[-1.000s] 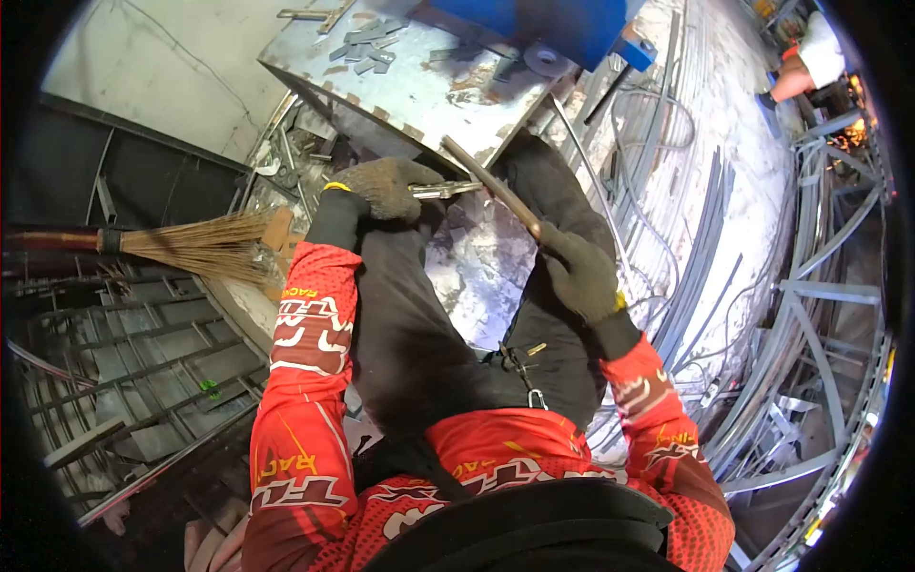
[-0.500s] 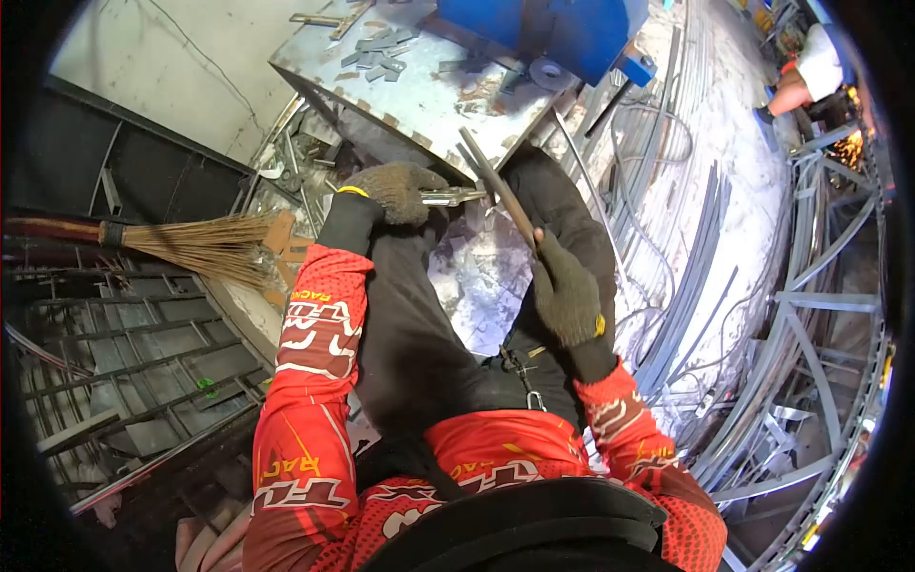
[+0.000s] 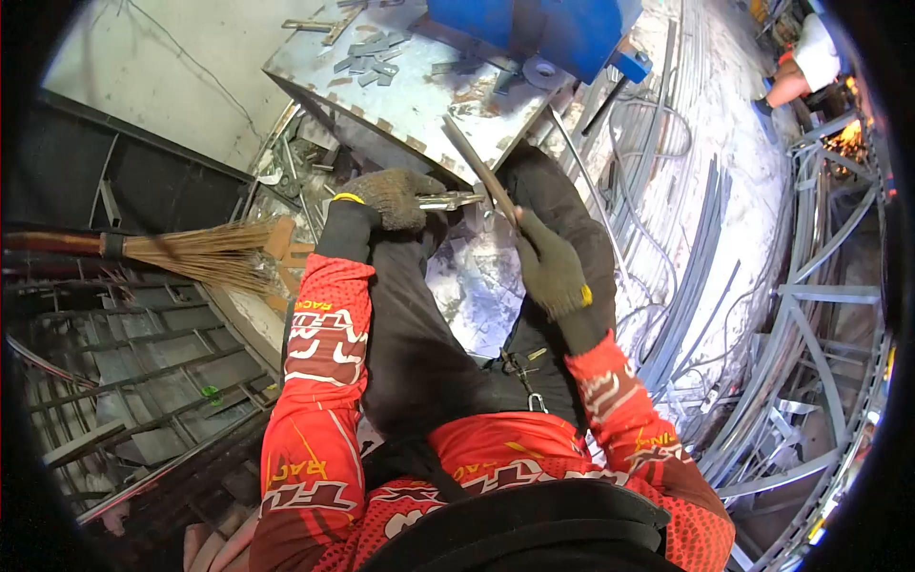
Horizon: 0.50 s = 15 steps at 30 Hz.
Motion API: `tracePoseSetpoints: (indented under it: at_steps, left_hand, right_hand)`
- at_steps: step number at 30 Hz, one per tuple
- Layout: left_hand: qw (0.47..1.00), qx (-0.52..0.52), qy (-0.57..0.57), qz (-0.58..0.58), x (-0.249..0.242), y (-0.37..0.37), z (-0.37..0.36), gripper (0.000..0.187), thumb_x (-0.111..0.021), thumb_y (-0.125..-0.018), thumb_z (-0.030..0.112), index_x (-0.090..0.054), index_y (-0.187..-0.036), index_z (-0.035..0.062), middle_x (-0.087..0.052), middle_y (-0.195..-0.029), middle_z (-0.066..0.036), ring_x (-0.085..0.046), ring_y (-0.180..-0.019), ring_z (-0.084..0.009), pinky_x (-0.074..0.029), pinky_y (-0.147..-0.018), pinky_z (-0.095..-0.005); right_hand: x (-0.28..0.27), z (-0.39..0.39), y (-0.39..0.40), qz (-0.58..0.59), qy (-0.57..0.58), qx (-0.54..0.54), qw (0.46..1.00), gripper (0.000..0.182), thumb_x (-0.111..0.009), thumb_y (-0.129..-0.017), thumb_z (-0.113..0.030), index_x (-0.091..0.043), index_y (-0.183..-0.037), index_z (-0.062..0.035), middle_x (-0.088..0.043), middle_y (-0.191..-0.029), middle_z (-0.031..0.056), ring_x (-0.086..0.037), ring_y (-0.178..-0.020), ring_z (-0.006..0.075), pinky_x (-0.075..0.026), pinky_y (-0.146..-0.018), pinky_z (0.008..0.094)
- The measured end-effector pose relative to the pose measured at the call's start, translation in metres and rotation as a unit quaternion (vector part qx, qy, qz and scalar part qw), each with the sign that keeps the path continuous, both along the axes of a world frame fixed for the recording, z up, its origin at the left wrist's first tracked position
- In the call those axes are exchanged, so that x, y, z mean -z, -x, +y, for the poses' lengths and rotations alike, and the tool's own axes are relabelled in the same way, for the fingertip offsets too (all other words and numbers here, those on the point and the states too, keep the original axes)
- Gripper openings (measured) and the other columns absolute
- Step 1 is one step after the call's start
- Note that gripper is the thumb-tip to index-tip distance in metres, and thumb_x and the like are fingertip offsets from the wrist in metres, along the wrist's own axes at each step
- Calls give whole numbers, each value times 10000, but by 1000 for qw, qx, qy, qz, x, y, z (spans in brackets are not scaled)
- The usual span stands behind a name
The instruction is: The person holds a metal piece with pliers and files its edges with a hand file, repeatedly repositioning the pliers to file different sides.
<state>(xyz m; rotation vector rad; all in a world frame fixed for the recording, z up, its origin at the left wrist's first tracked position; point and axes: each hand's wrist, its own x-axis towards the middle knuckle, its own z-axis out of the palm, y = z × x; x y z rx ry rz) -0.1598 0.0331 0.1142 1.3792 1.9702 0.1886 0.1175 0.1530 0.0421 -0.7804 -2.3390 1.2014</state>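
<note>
My left hand (image 3: 389, 198), in a grey-brown knit glove, is closed around metal pliers (image 3: 446, 202) whose jaws point right. A small grey metal piece (image 3: 485, 217) shows by the jaw tips; whether they grip it is hard to make out. My right hand (image 3: 553, 267), in a matching glove, is wrapped round the lower end of a long flat file (image 3: 474, 162). The file slants up and left past the jaw tips, its far end over the metal table (image 3: 419, 119). Both hands are above my knees, near the table's front corner.
On the table lie several small flat metal pieces (image 3: 374, 55) and a round washer (image 3: 543, 72), beside a blue machine (image 3: 534, 33). A straw broom (image 3: 195, 250) lies left. Long metal bars (image 3: 681, 286) run along the floor at right. Sparks (image 3: 846, 141) fly near another person's arm (image 3: 787, 84).
My right hand and the file have shifted up and left across the tips of the pliers. My left hand has barely moved, still around the pliers.
</note>
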Motion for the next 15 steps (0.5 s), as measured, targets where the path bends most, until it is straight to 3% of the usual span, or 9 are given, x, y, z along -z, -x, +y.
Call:
tracePoseSetpoints:
  at_steps: [2, 5, 11, 12, 13, 15]
  left_hand:
    - [1000, 8, -7, 6, 7, 3, -1, 612, -695, -727, 193, -693, -1338, 156, -735, -1248, -166, -703, -1134, -344, -535, -1021, -419]
    - [998, 41, -49, 2, 9, 3, -1, 614, -693, -734, 209, -692, -1347, 167, -738, -1231, -172, -711, -1116, -349, -541, -1013, -414]
    - [999, 6, -6, 37, -4, -3, -1, 648, -683, -724, 244, -684, -1371, 205, -740, -1219, -184, -716, -1105, -355, -535, -1030, -410]
    - [999, 6, -9, 44, -6, -2, -2, 648, -683, -724, 244, -684, -1371, 205, -740, -1219, -184, -716, -1105, -355, -535, -1030, -410]
    - [999, 3, 8, 39, -14, -5, 0, 659, -680, -722, 246, -678, -1380, 212, -740, -1221, -182, -714, -1112, -358, -532, -1036, -409]
    - [999, -5, 23, 47, -8, -5, -2, 659, -670, -736, 242, -665, -1395, 209, -735, -1236, -185, -708, -1131, -366, -531, -1033, -419]
  right_hand:
    - [5, -11, -36, 16, -46, 8, 999, 414, -646, -951, -163, -640, -1365, -142, -728, -1087, 221, -703, -1007, 419, -574, -856, 474]
    - [2, -23, -47, 2, -66, 16, 998, 401, -655, -938, -151, -652, -1338, -146, -731, -1069, 211, -702, -987, 422, -575, -843, 484]
    - [-13, 21, 43, -26, -115, -46, 992, 399, -615, -946, -175, -629, -1344, -190, -725, -1045, 193, -694, -963, 422, -565, -809, 514]
    - [-18, 24, 49, -67, -122, -77, 987, 405, -608, -948, -181, -624, -1352, -199, -724, -1055, 192, -695, -968, 417, -564, -808, 514]
    - [0, 21, 44, -4, -143, -58, 988, 408, -610, -949, -189, -629, -1356, -193, -720, -1032, 190, -697, -959, 405, -562, -811, 513]
    - [-2, 18, 16, -8, -128, -58, 990, 417, -619, -943, -180, -632, -1360, -193, -718, -1018, 186, -701, -953, 400, -565, -806, 511]
